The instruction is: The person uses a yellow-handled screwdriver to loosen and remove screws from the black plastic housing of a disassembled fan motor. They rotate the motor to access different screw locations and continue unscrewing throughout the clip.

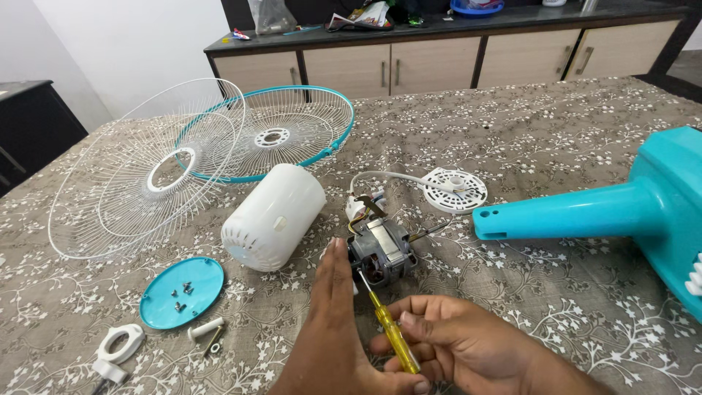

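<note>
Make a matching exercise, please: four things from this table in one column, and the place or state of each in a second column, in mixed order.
Things:
1. screwdriver
2. small screws
3. white motor cover
4. fan motor

Places or states:
A. lying on its side beside the wire guards
B. on the turquoise round cap
C. held in the right hand
D. on the tablecloth, at the left hand's fingertips

Pairs: 1-C, 2-B, 3-A, 4-D
</note>
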